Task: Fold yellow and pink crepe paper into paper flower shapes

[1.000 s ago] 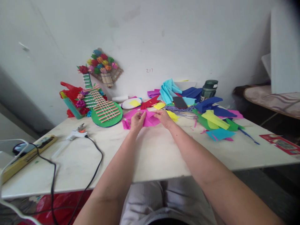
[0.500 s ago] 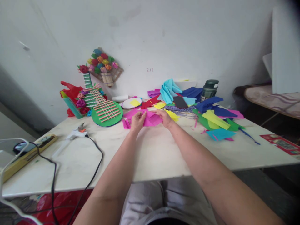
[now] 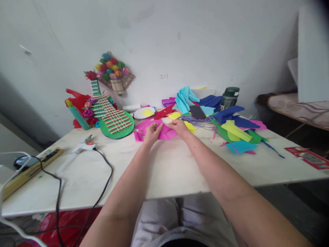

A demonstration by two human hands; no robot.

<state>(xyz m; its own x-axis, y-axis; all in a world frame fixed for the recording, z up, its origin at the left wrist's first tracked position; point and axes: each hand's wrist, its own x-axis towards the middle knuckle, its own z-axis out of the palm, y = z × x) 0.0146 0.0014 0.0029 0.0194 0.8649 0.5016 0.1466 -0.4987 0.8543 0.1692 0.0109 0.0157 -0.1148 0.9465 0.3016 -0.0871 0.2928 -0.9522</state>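
A bright pink sheet of crepe paper (image 3: 166, 134) lies creased on the table in front of me. My left hand (image 3: 153, 132) is closed over its left part, thumb and fingers pinching at the paper. From the right, my right hand (image 3: 179, 128) pinches the sheet near its upper right, fingertips together. Just left of my left hand is a small folded pink piece (image 3: 138, 135). Yellow paper (image 3: 189, 127) shows beside my right hand, partly covered by it.
A green guitar-shaped craft (image 3: 117, 123) with sticks and paper flowers stands on the left, near a hot glue gun (image 3: 86, 146) with a black cord. Behind are a phone (image 3: 197, 112), purple yarn (image 3: 195, 119) and a dark bottle (image 3: 229, 98). Coloured paper scraps (image 3: 238, 132) lie right.
My right hand has shifted slightly left, nearer my left hand, and its fingers have drawn closer together. My left hand's thumb and fingers have moved a little on the pink paper.
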